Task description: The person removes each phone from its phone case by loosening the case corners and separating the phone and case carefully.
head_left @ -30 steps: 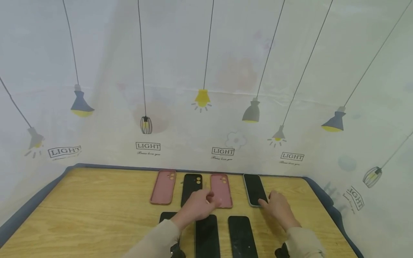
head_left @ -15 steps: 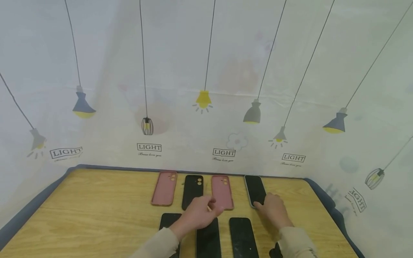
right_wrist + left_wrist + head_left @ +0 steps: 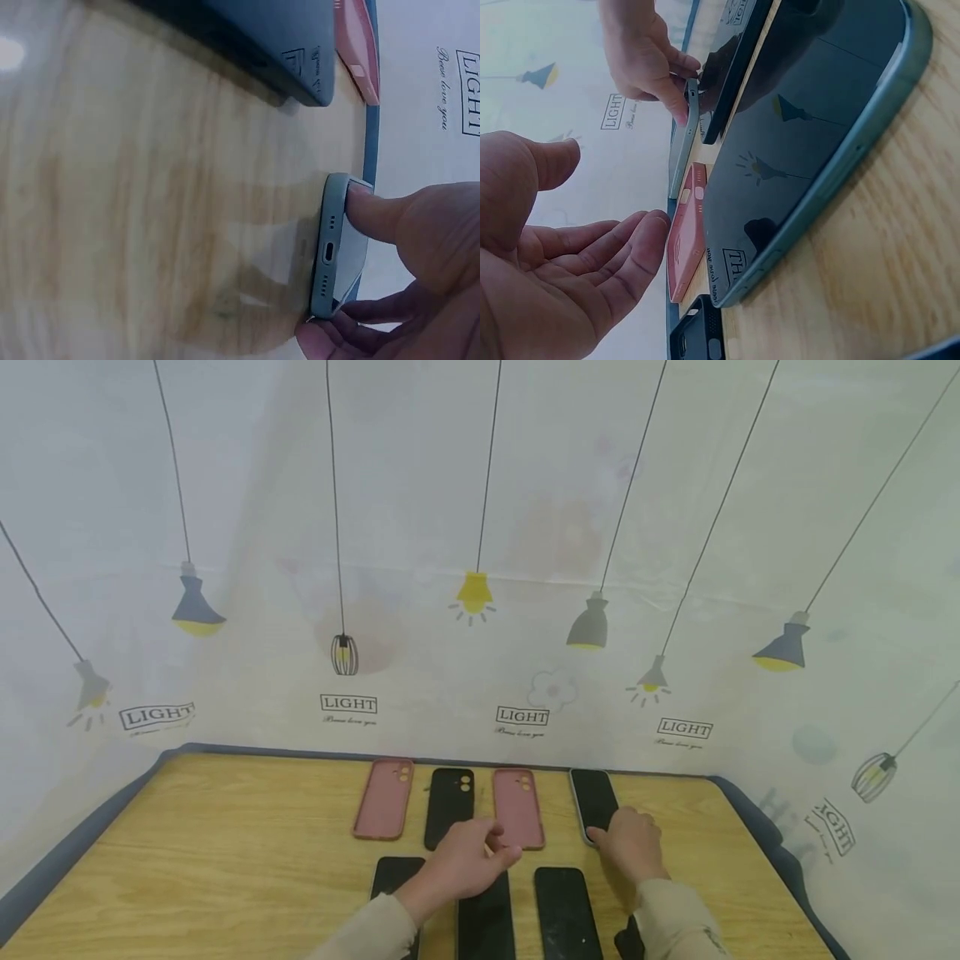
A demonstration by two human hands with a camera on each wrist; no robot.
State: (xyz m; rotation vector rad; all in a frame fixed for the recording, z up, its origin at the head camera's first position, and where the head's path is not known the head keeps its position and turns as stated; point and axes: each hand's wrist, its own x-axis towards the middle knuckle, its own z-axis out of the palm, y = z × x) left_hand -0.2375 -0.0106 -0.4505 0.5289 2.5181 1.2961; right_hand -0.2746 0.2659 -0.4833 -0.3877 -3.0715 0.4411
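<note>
My right hand [image 3: 632, 845] holds the near end of a phone in a pale grey-blue case [image 3: 594, 797] at the back right of the table. Its thumb lies on the screen near one corner in the right wrist view, with fingers [image 3: 352, 330] at the opposite edge beside the charging port end [image 3: 327, 251]. Fingers relaxed and partly extended, my left hand [image 3: 465, 860] hovers over the middle and holds nothing. Close to it are a black phone case [image 3: 448, 802] and a pink phone case [image 3: 519, 806]. Below it lies a dark-screened phone [image 3: 486, 918], partly covered by the hand.
Another pink case [image 3: 384, 802] sits farther left in the back row. In front are a second dark phone [image 3: 397, 872], partly hidden by the left arm, and a third [image 3: 568, 914]. The wooden table [image 3: 187, 852] ends at a wall sheet printed with lamps [image 3: 420, 527].
My right hand has slid left and inward along the near end of the phone, its thumb further onto that end. The left hand has shifted slightly right. The phones and cases stay put.
</note>
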